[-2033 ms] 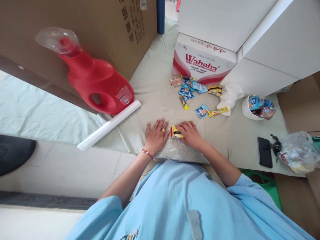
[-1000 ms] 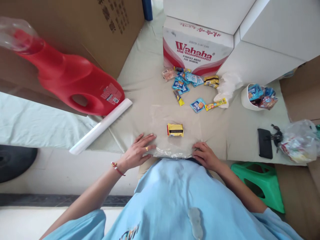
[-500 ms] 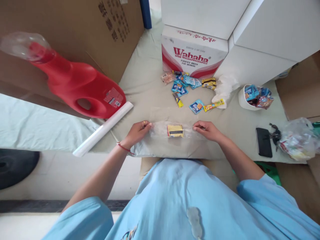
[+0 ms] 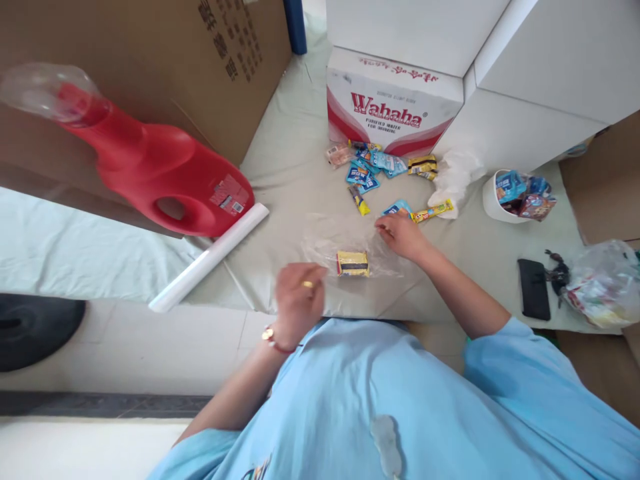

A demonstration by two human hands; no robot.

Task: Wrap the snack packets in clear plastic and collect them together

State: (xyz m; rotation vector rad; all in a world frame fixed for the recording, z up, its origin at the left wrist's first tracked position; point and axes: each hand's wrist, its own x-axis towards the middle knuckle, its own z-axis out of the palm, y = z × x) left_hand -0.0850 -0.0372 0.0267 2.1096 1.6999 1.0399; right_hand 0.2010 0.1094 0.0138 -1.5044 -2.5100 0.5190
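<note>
A small yellow packet [image 4: 353,264] with a dark band lies on a sheet of clear plastic film [image 4: 320,248] spread on the cloth. To the left of the packet, close to my body, my left hand [image 4: 300,293] is raised and smeared by motion, so its fingers cannot be read. My right hand [image 4: 404,237] is over the film's upper right part, fingertips drawn together; whether film is between them is hidden. Just beyond its knuckles a blue snack packet [image 4: 397,208] is partly covered, beside a yellow stick packet [image 4: 431,211].
Several snack packets [image 4: 363,175] lie before the Wahaba-style white and red carton [image 4: 395,110]. A white tub [image 4: 495,208] of snacks, a phone [image 4: 533,289] and a plastic bag [image 4: 603,287] are at right. At left are a white roll [image 4: 210,259] and a red jug [image 4: 170,167].
My left hand has let go of the film's left end and moved right and toward my body. My right hand has moved up and slightly left, over the blue packet's edge.
</note>
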